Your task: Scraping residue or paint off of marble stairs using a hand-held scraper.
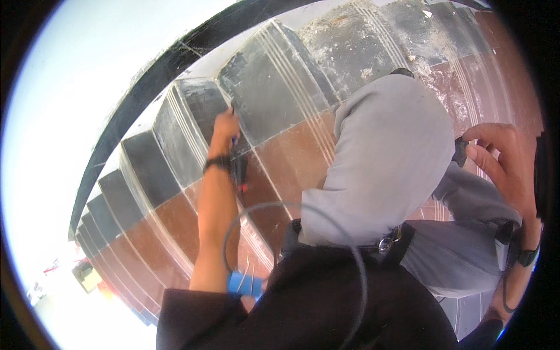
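Observation:
My left hand point(226, 127) is closed around a slim hand tool point(235, 140) with a blue part and a dark tip. The tip is at the pale joint point(221, 89) where a dark stair tread meets a riser. Below my wrist, a black object with a red end point(242, 175) lies by the step, partly hidden by my forearm. My right hand point(501, 153) is beside my bent knee, thumb and index finger apart. A small dark object point(460, 152) shows at their tips; whether they grip it is unclear.
Tiled stairs point(288, 144) in grey and red-brown curve down to the left along a black edge band point(144, 87). White dust and crumbs point(350, 48) cover the upper treads. A grey cable point(361, 271) loops before my torso. A blue item point(243, 283) sits by my left upper arm.

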### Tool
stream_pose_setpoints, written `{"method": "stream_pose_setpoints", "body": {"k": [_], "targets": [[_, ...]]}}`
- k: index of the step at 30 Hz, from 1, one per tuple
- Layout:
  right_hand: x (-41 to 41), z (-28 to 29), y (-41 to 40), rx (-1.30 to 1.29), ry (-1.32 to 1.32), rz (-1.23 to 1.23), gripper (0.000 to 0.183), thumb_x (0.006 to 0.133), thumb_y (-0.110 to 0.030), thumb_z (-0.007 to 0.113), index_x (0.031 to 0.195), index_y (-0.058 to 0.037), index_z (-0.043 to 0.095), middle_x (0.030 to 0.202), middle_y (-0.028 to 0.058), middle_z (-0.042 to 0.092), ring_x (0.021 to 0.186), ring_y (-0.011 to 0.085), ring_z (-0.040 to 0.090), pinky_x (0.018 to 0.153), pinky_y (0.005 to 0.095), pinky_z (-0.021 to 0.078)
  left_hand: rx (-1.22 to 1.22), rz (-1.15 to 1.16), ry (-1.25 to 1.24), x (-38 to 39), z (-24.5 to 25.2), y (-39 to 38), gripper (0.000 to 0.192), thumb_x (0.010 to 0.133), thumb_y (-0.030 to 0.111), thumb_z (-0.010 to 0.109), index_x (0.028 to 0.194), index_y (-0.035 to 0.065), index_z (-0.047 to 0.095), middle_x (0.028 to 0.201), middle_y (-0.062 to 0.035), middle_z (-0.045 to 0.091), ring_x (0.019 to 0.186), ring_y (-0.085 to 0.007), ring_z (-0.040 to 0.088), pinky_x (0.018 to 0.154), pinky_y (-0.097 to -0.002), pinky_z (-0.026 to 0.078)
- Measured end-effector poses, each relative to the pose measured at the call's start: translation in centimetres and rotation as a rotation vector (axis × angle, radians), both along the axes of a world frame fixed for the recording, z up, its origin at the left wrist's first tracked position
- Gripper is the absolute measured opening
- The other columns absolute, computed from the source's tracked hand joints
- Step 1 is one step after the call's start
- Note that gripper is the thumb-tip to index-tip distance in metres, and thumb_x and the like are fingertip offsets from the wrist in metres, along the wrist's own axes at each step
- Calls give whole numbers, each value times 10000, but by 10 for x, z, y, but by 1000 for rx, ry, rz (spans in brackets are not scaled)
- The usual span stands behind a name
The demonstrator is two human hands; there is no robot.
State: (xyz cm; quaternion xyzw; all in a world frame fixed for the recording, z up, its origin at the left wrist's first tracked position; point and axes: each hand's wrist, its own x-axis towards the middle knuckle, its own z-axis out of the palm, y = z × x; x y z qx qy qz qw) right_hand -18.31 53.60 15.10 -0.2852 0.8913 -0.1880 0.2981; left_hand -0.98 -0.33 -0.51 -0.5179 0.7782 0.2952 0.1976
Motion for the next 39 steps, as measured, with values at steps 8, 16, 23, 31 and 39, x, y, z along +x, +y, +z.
{"method": "stream_pose_setpoints", "body": {"k": [8, 16, 23, 31, 39], "targets": [[7, 1, 0, -87, 59, -85, 288, 871, -329, 611, 853, -52, 686, 829, 104, 646, 727, 218, 567, 639, 300, 467, -3, -55, -54, 10, -3, 11, 409, 892, 129, 440, 1291, 65, 496, 546, -81, 485, 417, -169, 487, 343, -337, 347], [-8, 4, -6, 112, -147, -32, 225, 880, -260, 610, 895, -42, 666, 859, 107, 638, 716, 203, 573, 634, 297, 459, 51, 10, 5, -5, -19, 14, 488, 882, 129, 426, 1364, 61, 401, 525, -58, 453, 396, -168, 453, 349, -325, 346], [0, 12, 2, -136, 95, -14, 268, 893, -287, 586, 860, -34, 668, 811, 112, 647, 697, 209, 578, 634, 301, 457, 52, 118, 125, -21, -21, -21, 494, 891, 123, 429, 1380, 74, 381, 553, -64, 496, 387, -183, 456, 349, -342, 353], [12, 6, 7, -295, 199, -66, 295, 899, -311, 572, 870, -32, 664, 806, 123, 647, 709, 219, 589, 642, 298, 458, 115, 53, 96, -18, -4, -29, 278, 913, 138, 394, 1148, 75, 527, 563, -33, 460, 398, -152, 444, 309, -309, 340], [8, 4, 10, -186, 15, -39, 234, 892, -260, 591, 917, -38, 659, 843, 123, 633, 750, 217, 588, 650, 301, 464, 170, -7, 62, -17, 0, -59, 484, 884, 91, 428, 1364, 68, 378, 560, -69, 500, 412, -180, 507, 324, -326, 363]]}}
